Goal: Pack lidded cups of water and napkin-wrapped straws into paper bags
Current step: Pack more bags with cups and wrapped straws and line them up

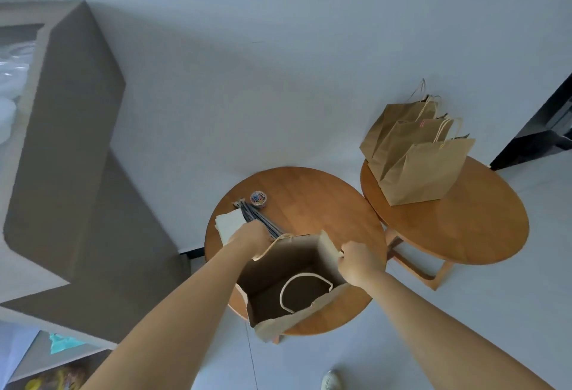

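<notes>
An open brown paper bag [272, 303] stands on the near round wooden table [334, 204], its mouth facing up and one white handle hanging inside. My left hand [249, 236] grips the bag's far left rim. My right hand [359, 261] grips the right rim near the other handle. The bag looks empty inside. Behind my left hand lie a stack of white napkins [229, 227] and a bundle of dark straws [257, 219]. No cup is in view.
A small round tub of coloured clips [258, 197] sits at the table's far left. Three brown paper bags [418, 154] stand on a second round table [483, 228] to the right. A grey sofa [62, 154] fills the left; a shoe [330, 380] shows below.
</notes>
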`<state>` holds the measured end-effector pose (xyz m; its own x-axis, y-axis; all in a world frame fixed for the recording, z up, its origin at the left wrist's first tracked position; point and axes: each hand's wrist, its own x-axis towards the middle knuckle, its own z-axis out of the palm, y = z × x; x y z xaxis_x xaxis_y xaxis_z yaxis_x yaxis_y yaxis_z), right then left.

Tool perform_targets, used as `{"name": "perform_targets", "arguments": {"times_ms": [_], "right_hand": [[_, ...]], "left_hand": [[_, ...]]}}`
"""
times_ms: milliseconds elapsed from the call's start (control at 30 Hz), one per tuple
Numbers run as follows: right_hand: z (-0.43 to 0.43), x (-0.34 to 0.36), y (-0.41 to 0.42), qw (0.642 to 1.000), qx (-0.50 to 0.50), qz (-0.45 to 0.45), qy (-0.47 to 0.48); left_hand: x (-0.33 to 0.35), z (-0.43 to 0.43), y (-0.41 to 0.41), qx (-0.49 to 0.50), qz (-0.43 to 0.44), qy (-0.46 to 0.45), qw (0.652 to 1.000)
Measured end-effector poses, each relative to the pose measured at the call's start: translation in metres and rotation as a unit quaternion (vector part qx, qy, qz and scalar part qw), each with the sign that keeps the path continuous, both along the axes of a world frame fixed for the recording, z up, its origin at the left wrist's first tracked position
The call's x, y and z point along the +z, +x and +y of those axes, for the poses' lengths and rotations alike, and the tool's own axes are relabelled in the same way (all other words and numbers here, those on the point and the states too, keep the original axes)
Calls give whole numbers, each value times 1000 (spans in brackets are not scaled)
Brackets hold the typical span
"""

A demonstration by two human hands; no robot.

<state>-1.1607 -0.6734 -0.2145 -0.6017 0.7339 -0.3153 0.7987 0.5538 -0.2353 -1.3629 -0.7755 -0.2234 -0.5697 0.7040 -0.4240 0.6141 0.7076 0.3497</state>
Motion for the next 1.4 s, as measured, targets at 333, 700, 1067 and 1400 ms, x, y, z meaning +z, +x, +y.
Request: {"name": "perform_targets", "arguments": {"times_ms": [333, 700, 1067, 1400], "right_hand": [[38, 30, -69, 984, 169, 63, 8], [-82, 118, -185, 859, 387, 335, 30], [-230, 207, -251, 704, 460, 539, 46], [-314, 228, -305, 725, 548, 398, 121]], "left_hand": [[37, 12, -8, 96, 15, 51, 994], [169, -127, -6, 240, 159, 205, 936], [239, -270, -10, 337, 255, 346, 838], [209, -363, -113, 454, 236, 223, 830]]}}
